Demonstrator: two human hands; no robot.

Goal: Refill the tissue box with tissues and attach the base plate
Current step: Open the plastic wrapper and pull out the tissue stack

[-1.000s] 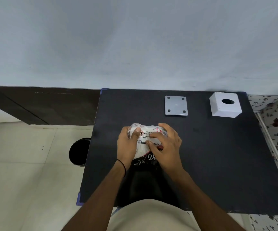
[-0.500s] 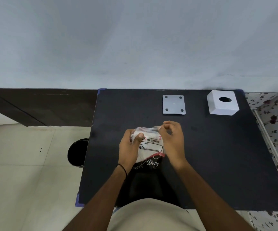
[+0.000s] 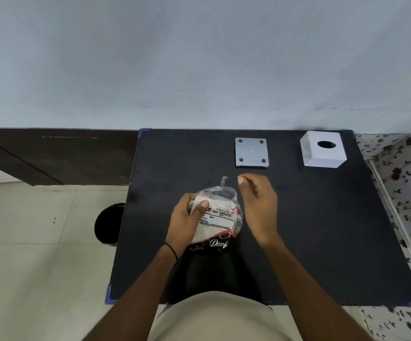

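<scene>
On the black worktop [image 3: 322,230] my left hand [image 3: 183,222] grips the clear plastic tissue packet [image 3: 220,217], torn mouth toward the far edge, just left of my curled right hand [image 3: 260,207]; whether that one pinches anything I cannot tell.

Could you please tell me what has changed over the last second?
The right hand has come off the tissue pack and drawn away towards the base plate; the pack's top now stands open, a plastic strip sticking up. The left hand still grips the pack. Base plate and tissue box lie as before.
</scene>
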